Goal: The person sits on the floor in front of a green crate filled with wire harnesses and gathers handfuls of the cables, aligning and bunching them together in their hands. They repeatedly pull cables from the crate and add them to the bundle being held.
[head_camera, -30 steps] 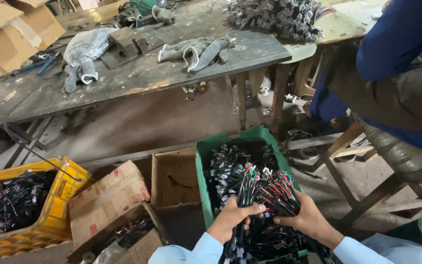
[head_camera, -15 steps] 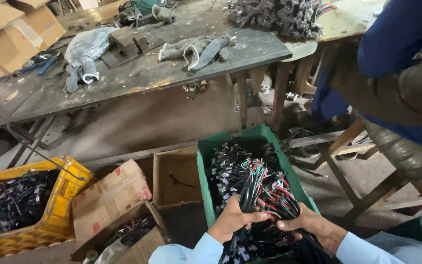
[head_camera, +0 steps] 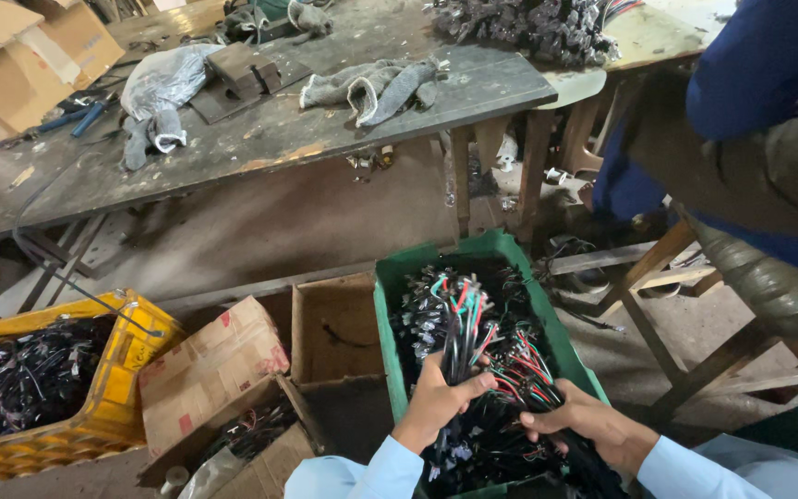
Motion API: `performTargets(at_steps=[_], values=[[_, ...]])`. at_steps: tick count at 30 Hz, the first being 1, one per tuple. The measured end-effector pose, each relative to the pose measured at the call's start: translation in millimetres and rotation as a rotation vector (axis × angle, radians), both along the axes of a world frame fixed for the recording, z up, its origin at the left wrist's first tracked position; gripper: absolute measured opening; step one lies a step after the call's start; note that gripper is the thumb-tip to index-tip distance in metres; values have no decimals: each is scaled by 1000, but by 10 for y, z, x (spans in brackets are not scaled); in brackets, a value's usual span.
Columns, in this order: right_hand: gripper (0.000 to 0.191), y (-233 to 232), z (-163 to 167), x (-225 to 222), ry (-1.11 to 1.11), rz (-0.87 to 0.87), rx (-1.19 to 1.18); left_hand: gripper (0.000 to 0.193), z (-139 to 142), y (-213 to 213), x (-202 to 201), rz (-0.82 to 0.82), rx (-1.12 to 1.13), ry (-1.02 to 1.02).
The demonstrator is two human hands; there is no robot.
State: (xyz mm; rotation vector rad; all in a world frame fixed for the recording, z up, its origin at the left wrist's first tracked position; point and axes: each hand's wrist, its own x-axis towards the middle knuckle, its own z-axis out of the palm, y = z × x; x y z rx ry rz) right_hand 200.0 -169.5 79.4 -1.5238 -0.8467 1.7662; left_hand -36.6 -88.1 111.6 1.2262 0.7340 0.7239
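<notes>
Green crate [head_camera: 390,305] beside cardboard box [head_camera: 334,323]; both hands [head_camera: 441,402] [head_camera: 584,425] grip wire bundle [head_camera: 473,342].

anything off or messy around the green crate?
Nothing spilled. Both hands, left and right, grip a wire bundle over the green crate. The cardboard box beside it lies tipped with flaps splayed; gloves lie loose on the bench.

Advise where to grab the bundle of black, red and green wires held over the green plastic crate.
Grip the bundle of black, red and green wires around its mid-length, from above, probably. The strands run together there; the ends fan out loose. Left hand already wraps that section, right hand lower.
</notes>
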Motion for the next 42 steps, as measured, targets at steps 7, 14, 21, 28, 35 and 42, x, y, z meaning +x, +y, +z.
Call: performTargets(at_steps=[7,14,21,28,35,42], values=[[32,4,-138,10,2,42,171,29,-47,56,-43,-27,0,61],[48,-36,-144,13,-124,-4,78,29,-75,4,-28,-34,58,115],[44,-22,-57,8,-132,-6,62,30,-31,2,-14,-44,95,194],[33,-26,-101,22,-202,66,231,32,-41,12,-13,51,458,318],[30,99,-82,61,-291,38,378,31,13,39,93,74,-60,25],[36,70,-15,36,-128,-130,273,29,-18,176,96,199,-352,-107]])
